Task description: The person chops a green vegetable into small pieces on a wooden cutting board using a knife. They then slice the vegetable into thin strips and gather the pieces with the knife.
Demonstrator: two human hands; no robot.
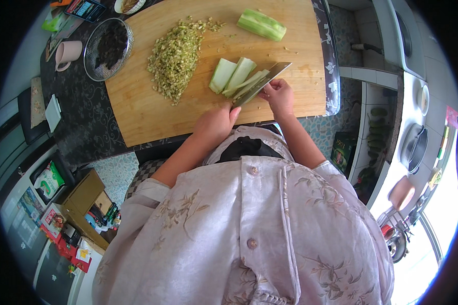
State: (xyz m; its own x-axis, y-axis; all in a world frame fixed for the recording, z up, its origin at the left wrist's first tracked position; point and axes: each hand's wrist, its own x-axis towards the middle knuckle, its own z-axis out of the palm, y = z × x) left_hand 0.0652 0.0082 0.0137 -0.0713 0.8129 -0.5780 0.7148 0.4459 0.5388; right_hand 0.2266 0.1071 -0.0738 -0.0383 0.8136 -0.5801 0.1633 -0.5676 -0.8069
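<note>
My left hand [215,120] grips a kitchen knife [265,82] at its handle end, the blade slanting up to the right over a wooden cutting board [301,84]. On the blade's other side is my right hand [280,95], its bent fingertips at the blade; whether they pinch anything is hidden. Thin pale-green vegetable slices [248,84] lie against the knife. Two thick flat pieces of the same vegetable [231,74] sit just left of them. Farther back rests a large peeled green vegetable chunk [261,24]. A heap of finely chopped green vegetable [177,57] covers the board's left part.
Left of the board, a metal mesh strainer [128,53] holds dark food, beside a pink mug [68,53]. A bowl [140,5] and a phone-like screen [84,9] are at the back left. Right of the table are a shelf with green vegetables [377,129] and a counter with a metal pot [414,148].
</note>
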